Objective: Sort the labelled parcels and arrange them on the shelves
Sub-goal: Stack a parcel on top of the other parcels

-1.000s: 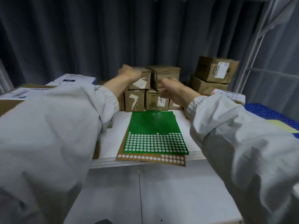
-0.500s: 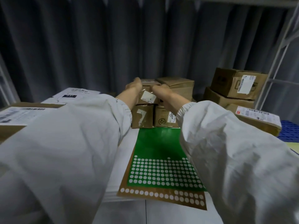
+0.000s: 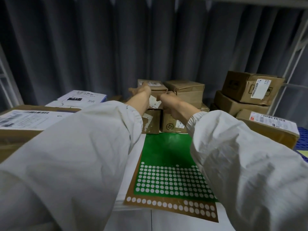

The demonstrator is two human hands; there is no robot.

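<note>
— Cardboard everywhere back here. Which parcel have you got?

— The small upper box (image 3: 152,93), top of the left-hand stack at the rear of the shelf (image 3: 133,157). My left hand (image 3: 141,90) holds its left side with the fingers wrapped over the top edge; my right hand (image 3: 167,99) presses its front right corner, the fingers curled against the card. Both hands are closed on it.

— Why two hands for something so small?

— It sits on another small box (image 3: 150,122), with a neighbouring box (image 3: 186,90) just beside it. I judge that squeezing from both sides lets me square it up without toppling the one beneath.

— Can you read its label?

— Barely. The white label (image 3: 154,102) on its front is torn and partly behind my wrist.

— And the rest?

— A bigger stack (image 3: 245,95) stands to the right, flat labelled parcels (image 3: 31,120) lie to the left, and a green sticker sheet (image 3: 166,155) lies in front, near at hand, I suppose, for marking.
</note>
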